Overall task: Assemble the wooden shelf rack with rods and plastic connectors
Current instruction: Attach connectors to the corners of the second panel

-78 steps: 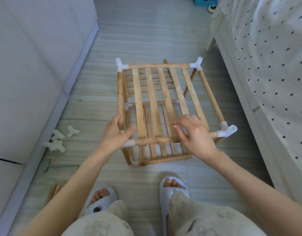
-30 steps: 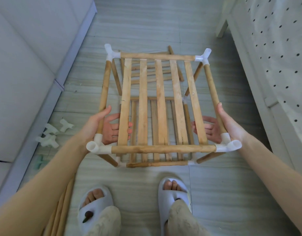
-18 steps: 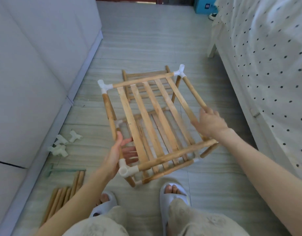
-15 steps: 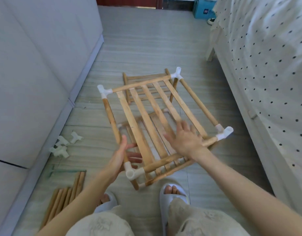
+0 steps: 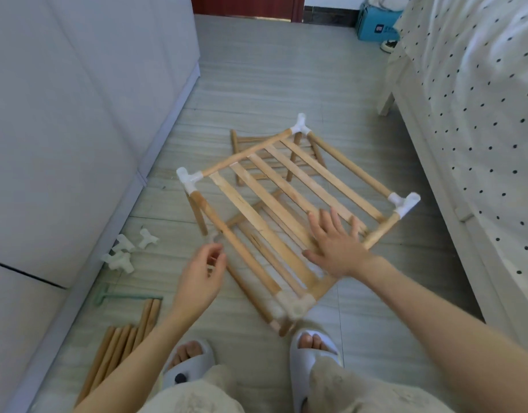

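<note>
Far to the left of your fingers, the spare white connectors [image 5: 122, 251] lie by the cabinet base, with the loose rods [image 5: 119, 347] nearer your feet beside a pale green mallet [image 5: 122, 297]. Your left hand [image 5: 201, 278] hovers just off the rack's left side rod, fingers loosely curled and holding nothing. The two-tier rack [image 5: 286, 210] stands skewed on the floor under your hands, its near corner connector [image 5: 297, 307] just above your slipper [image 5: 311, 356]. Your right hand [image 5: 335, 245] lies flat on the top slats, fingers spread and straight. Only that palm steadies the frame: press unevenly and the rack could rock or twist, and a push-fit joint may work loose. Beyond your fingertips lies another slatted panel [image 5: 256, 153], partly hidden; the bed [image 5: 465, 114] is to the right.
</note>
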Demonstrator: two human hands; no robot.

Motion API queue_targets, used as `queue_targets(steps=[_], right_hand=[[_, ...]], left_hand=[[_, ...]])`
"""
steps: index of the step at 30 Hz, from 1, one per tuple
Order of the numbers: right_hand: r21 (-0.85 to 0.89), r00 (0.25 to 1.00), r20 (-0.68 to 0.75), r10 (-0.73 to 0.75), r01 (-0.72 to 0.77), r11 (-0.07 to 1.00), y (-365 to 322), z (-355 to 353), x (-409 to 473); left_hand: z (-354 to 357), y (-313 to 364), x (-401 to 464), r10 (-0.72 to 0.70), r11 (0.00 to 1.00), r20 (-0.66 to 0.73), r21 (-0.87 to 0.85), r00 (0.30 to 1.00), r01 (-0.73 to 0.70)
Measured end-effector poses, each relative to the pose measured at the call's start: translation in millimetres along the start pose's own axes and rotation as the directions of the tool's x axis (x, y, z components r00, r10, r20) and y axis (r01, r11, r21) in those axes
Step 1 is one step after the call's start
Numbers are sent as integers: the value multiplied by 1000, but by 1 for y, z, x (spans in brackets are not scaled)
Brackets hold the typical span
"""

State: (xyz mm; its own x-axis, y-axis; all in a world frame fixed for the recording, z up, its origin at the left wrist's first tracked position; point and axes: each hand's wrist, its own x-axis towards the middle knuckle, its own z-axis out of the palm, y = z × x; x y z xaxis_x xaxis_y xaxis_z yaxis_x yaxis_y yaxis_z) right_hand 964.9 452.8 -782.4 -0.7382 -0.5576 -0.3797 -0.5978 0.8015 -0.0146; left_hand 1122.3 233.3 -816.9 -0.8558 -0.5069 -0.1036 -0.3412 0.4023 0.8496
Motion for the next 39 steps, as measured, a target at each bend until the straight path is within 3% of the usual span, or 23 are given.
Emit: queue_targets(steps=[1, 3, 6, 8, 11, 16, 18, 21, 23, 25, 28, 32, 35, 39], right_hand=[[-26, 998, 46, -41, 42, 999, 11, -5, 2], [-63, 985, 148, -90, 100, 993, 24, -13, 7], [-50, 969, 219, -112, 126, 991, 28, -21, 16], [-54, 969, 216, -122, 137, 989, 29, -27, 22], [-62, 963, 234, -133, 151, 987, 35, -36, 29], [-158, 965, 240, -110, 150, 976, 57, -47, 36], [-104, 983, 176, -60, 79, 991, 58, -48, 34], [242, 982, -188, 12, 35, 970, 36, -36, 18], [287, 893, -446, 58, 81, 955, 7, -18, -2], [249, 834, -547, 78, 73, 966, -21, -1, -18], [198, 850, -506, 145, -49, 979, -34, 12, -29], [148, 888, -353, 295, -258, 955, -13, 13, -35], [81, 892, -355, 281, -270, 959, -7, 15, -29], [137, 853, -423, 306, -274, 952, -3, 13, -20]], left_hand=[[-7, 0, 1, 165, 978, -56, 139, 985, -156], [-19, 4, 6, 441, 839, -50, 379, 896, -391], [-32, 21, 21, 652, 548, 177, 562, 737, -619], [-34, 37, 34, 621, 478, 307, 581, 721, -659], [-33, 51, 59, 507, 512, 380, 589, 774, -625], [-13, 63, 94, 365, 421, 442, 706, 819, -569], [0, 64, 93, 378, 450, 403, 707, 834, -546], [8, 59, 82, 452, 532, 284, 675, 846, -511], [9, 54, 71, 468, 543, 237, 683, 851, -489], [11, 50, 63, 414, 527, 285, 699, 864, -483], [9, 48, 62, 342, 494, 376, 708, 862, -505], [12, 48, 69, 361, 476, 382, 710, 851, -520], [17, 49, 66, 379, 469, 321, 743, 868, -479], [22, 52, 67, 389, 482, 275, 753, 879, -449]])
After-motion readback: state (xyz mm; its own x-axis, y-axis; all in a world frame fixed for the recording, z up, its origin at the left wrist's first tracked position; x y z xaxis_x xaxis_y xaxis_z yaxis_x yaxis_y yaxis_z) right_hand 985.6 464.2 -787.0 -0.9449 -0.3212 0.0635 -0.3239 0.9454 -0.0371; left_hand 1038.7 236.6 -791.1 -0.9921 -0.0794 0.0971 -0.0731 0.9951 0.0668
